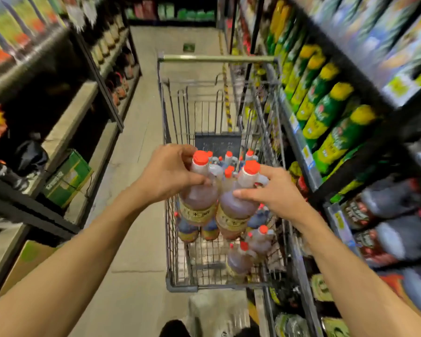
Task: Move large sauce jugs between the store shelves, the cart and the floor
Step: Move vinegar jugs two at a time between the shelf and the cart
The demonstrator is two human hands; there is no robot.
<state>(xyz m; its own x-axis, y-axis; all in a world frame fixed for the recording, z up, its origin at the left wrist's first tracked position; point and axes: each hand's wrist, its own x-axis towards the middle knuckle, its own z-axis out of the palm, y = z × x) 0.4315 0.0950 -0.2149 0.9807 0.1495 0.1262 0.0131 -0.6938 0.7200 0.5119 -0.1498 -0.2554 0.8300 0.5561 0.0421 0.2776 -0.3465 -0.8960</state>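
Two large brown sauce jugs with orange caps and yellow labels are held side by side above the wire shopping cart (180, 283). My left hand (168, 177) grips the left jug (198, 198) by its neck and shoulder. My right hand (275, 193) is closed around the right jug (233, 207) near its handle. Several more orange-capped jugs (241, 261) lie or stand in the cart basket below and behind them.
The cart fills the aisle ahead, close to the right shelves (301, 152) of green and yellow bottles. The left shelving (83, 98) holds dark bottles and a green carton (66, 178). Bare floor (136, 239) runs left of the cart.
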